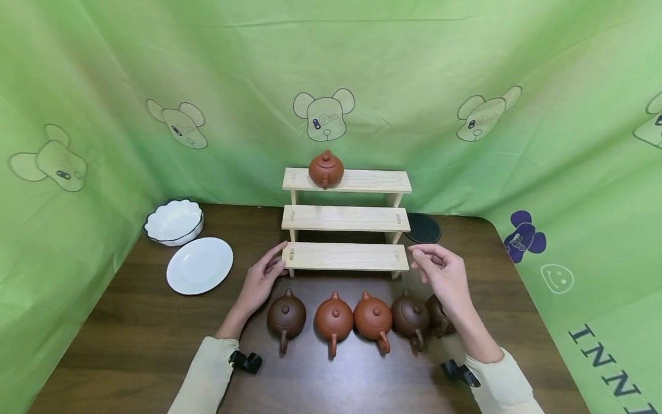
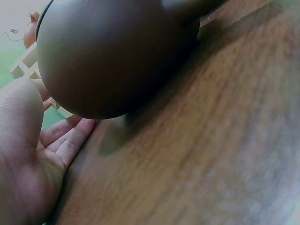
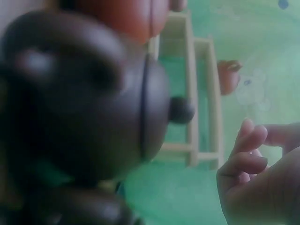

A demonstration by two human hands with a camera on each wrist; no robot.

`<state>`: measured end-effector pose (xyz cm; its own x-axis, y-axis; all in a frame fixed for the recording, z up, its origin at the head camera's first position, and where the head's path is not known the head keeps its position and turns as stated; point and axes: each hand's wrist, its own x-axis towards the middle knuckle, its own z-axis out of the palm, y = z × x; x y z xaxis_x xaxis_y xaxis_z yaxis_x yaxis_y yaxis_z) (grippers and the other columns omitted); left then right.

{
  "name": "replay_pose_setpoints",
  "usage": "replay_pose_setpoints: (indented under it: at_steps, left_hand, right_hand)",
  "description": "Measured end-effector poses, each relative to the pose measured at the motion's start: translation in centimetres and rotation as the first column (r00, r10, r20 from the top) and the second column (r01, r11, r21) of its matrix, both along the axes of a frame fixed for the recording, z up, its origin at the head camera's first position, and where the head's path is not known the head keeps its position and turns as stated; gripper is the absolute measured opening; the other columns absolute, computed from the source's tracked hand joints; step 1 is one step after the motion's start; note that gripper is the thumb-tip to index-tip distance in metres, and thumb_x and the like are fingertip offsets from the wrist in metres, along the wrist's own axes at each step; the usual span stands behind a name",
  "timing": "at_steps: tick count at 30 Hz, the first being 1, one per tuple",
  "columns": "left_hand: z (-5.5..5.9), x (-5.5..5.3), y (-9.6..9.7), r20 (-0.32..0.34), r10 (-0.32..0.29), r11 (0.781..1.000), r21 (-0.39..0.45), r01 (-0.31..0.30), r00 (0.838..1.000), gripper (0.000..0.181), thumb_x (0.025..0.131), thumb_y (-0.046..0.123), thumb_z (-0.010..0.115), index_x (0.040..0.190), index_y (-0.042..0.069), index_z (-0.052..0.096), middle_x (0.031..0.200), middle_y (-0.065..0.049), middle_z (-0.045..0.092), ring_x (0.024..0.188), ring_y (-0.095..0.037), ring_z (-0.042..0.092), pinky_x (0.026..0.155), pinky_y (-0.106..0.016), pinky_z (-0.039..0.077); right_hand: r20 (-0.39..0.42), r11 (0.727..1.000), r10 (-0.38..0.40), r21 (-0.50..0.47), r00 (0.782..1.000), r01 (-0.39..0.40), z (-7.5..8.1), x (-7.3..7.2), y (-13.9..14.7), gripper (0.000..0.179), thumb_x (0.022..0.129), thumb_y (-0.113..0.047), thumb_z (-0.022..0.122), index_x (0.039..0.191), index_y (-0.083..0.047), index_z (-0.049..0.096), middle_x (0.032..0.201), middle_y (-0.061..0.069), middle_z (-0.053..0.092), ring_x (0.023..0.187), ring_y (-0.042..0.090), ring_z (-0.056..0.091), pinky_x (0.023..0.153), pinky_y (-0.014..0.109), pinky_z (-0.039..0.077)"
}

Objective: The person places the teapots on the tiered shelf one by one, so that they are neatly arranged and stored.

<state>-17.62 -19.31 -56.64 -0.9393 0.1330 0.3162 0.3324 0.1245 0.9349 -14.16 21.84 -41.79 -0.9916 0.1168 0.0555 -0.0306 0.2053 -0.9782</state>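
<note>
A three-step wooden stand (image 1: 346, 256) stands in the middle of the table, with a reddish clay teapot (image 1: 326, 171) on the left part of its top step. My left hand (image 1: 258, 283) reaches the left end of the lowest step, fingers extended and fingertips at its edge. At the opposite end is my right hand (image 1: 446, 276), fingers loosely bent and nothing between them. In front of the stand sit several teapots in a row: a dark brown one (image 1: 287, 316) by my left wrist, two reddish ones, and two dark ones, the last partly hidden by my right forearm.
To the left lie a white scalloped bowl (image 1: 174, 223) and a white oval plate (image 1: 200, 265). A dark round disc (image 1: 424, 229) rests behind the stand's right side. Green printed cloth (image 1: 393, 86) hangs close around the back and sides of the wooden table (image 1: 129, 339).
</note>
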Motion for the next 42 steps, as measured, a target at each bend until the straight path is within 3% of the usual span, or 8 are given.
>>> replay_pose_setpoints:
  at_steps: [4,8,16,20,24,30,38,42]
  left_hand:
    - [-0.5,-0.3,-0.3,0.019,0.014,1.0,0.001,-0.014,1.0,0.048,0.115,0.026,0.066,0.162,0.019,0.06,0.159,-0.011,0.063,0.129,-0.013,0.07,0.098,-0.027,0.067]
    - [0.7,0.4,0.0,0.034,0.011,1.0,-0.001,-0.011,0.999,0.049,0.116,0.028,0.064,0.163,0.015,0.058,0.161,-0.017,0.06,0.132,-0.021,0.07,0.1,-0.028,0.066]
    - [0.9,0.5,0.3,0.042,0.008,1.0,0.0,-0.008,0.999,0.048,0.116,0.021,0.063,0.163,0.013,0.058,0.161,-0.017,0.06,0.131,-0.015,0.07,0.098,-0.025,0.066]
    - [2.5,1.1,0.8,0.091,0.017,1.0,-0.023,-0.015,0.996,0.049,0.117,0.015,0.061,0.164,0.007,0.054,0.164,-0.022,0.055,0.137,-0.03,0.067,0.103,-0.029,0.065]
    - [2.3,0.8,0.8,0.106,0.012,1.0,-0.023,-0.009,0.994,0.049,0.117,0.016,0.06,0.165,0.01,0.055,0.164,-0.019,0.055,0.138,-0.031,0.066,0.104,-0.029,0.065]
    - [1.1,0.5,0.6,0.014,-0.019,1.0,0.02,0.018,1.0,0.049,0.116,0.024,0.063,0.163,0.012,0.058,0.162,-0.019,0.058,0.133,-0.021,0.069,0.099,-0.026,0.066]
    - [1.7,0.8,0.9,0.068,0.018,1.0,-0.015,-0.017,0.998,0.048,0.116,0.024,0.063,0.163,0.013,0.058,0.16,-0.022,0.059,0.132,-0.017,0.069,0.1,-0.024,0.065]
    - [1.5,0.7,0.7,0.058,0.019,1.0,0.005,-0.019,0.998,0.048,0.115,0.025,0.065,0.162,0.014,0.06,0.159,-0.02,0.061,0.13,-0.015,0.07,0.099,-0.024,0.065]
  right_hand:
    - [0.012,1.0,-0.015,0.014,1.0,0.015,-0.4,0.8,1.1,0.015,0.11,-0.015,0.072,0.111,-0.003,0.081,0.075,0.0,0.075,0.057,0.007,0.053,0.048,0.02,0.045]
    - [0.047,0.998,-0.045,0.046,0.998,0.043,-0.9,1.9,2.4,0.013,0.108,-0.017,0.076,0.107,-0.005,0.081,0.075,0.001,0.075,0.055,0.007,0.052,0.048,0.02,0.045]
    - [0.11,0.986,-0.094,0.151,0.99,0.077,-2.2,3.9,5.1,0.024,0.107,-0.016,0.077,0.115,0.007,0.075,0.075,-0.007,0.074,0.058,0.006,0.058,0.049,0.018,0.049]
    - [0.11,0.983,-0.101,0.167,0.989,0.081,-2.8,4.7,5.9,0.022,0.106,-0.015,0.079,0.113,0.006,0.075,0.073,-0.006,0.073,0.057,0.006,0.055,0.048,0.019,0.046]
    - [0.113,0.978,-0.111,0.187,0.987,0.088,-3.3,5.4,6.4,0.023,0.104,-0.013,0.081,0.117,0.004,0.073,0.073,-0.006,0.071,0.057,0.005,0.053,0.049,0.02,0.046]
    - [0.115,0.908,-0.186,0.4,0.976,0.126,-3.6,6.9,6.9,0.041,0.097,-0.026,0.091,0.127,-0.007,0.072,0.084,-0.009,0.064,0.068,0.003,0.058,0.06,0.021,0.048]
    - [0.172,0.821,-0.265,0.557,0.949,0.128,-4.2,7.5,7.9,0.068,0.089,-0.041,0.096,0.141,-0.011,0.063,0.112,0.009,0.063,0.082,0.009,0.055,0.067,0.025,0.045]
    - [0.215,0.805,-0.208,0.591,0.954,0.043,-4.6,7.4,8.3,0.087,0.09,-0.045,0.094,0.152,-0.002,0.051,0.129,0.024,0.062,0.094,0.019,0.06,0.073,0.028,0.048]
